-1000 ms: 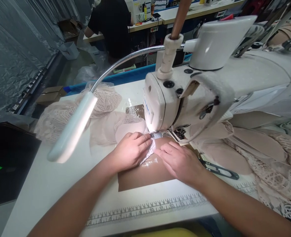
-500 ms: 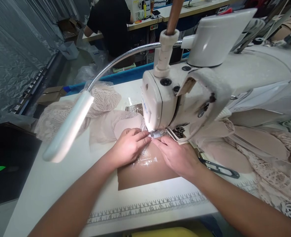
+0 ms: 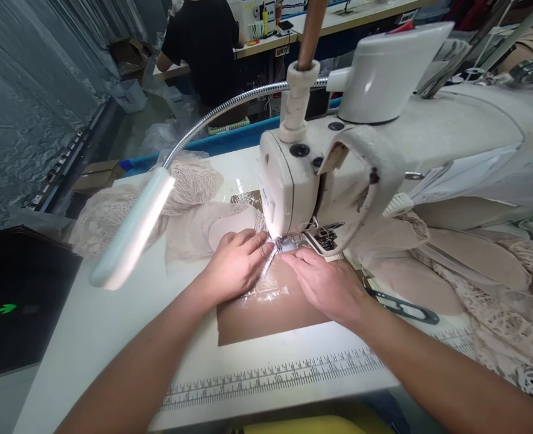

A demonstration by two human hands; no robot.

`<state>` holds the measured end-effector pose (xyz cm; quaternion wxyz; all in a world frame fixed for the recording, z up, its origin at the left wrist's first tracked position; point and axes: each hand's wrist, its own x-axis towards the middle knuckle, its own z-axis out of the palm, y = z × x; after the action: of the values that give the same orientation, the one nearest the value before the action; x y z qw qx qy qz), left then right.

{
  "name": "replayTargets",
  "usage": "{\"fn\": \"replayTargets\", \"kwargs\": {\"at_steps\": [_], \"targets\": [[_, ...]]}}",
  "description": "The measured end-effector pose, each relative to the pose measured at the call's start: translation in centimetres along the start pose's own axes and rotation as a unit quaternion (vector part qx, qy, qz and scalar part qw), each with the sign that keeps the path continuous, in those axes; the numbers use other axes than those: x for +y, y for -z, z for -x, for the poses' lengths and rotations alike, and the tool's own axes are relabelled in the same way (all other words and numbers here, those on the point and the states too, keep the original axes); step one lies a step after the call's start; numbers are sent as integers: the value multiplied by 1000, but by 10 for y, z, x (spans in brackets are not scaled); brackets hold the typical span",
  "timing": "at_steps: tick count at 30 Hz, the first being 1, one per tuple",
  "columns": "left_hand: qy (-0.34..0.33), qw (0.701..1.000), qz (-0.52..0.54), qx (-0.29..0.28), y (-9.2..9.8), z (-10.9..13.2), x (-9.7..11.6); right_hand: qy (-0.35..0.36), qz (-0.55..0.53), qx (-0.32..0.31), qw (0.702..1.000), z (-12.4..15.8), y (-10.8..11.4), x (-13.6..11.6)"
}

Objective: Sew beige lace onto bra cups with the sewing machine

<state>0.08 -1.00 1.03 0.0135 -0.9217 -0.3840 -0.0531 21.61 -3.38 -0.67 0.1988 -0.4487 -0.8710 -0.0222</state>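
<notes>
The left hand (image 3: 237, 263) lies flat, palm down, fingers straight and close together, and its tips press a small piece of pale lace (image 3: 265, 269) onto the table just short of the presser foot (image 3: 286, 243). The right hand (image 3: 327, 284) is flat too, with loose fingers and the forefinger reaching to the foot from the right. Neither hand pinches anything. The lace lies between the two hands, its far end under the foot. It rests on a glossy brown patch (image 3: 266, 319) set into the white table (image 3: 90, 325). Above the foot stands the cream sewing machine (image 3: 384, 163). The blue lettering on its left face is too skewed to read. A ruler (image 3: 271, 378) is printed along the near table edge, and its numerals are too small to make out. Dark snips (image 3: 404, 308) lie just right of the right wrist. Beyond them, to the right, are beige cups and lace (image 3: 474, 265). A white lamp (image 3: 131, 232) on a steel gooseneck hangs over the left of the table, with a lace heap (image 3: 108, 211) behind it. At the near left, a black panel (image 3: 17, 301) shows a green arrow. Far off, a person in black (image 3: 203, 42) sits at another bench.
</notes>
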Motion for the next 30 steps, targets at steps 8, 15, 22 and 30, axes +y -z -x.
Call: {"fn": "replayTargets", "kwargs": {"at_steps": [8, 15, 22, 30], "targets": [[76, 988, 50, -124, 41, 12, 21, -8, -25, -3, 1000, 2, 0, 1], [25, 981, 83, -172, 52, 25, 40, 23, -57, -44, 997, 1, 5, 0], [46, 990, 86, -104, 26, 18, 29, 13, -67, -50, 996, 1, 5, 0], [130, 813, 559, -101, 13, 15, -18, 81, -59, 80, 992, 8, 10, -5]]}}
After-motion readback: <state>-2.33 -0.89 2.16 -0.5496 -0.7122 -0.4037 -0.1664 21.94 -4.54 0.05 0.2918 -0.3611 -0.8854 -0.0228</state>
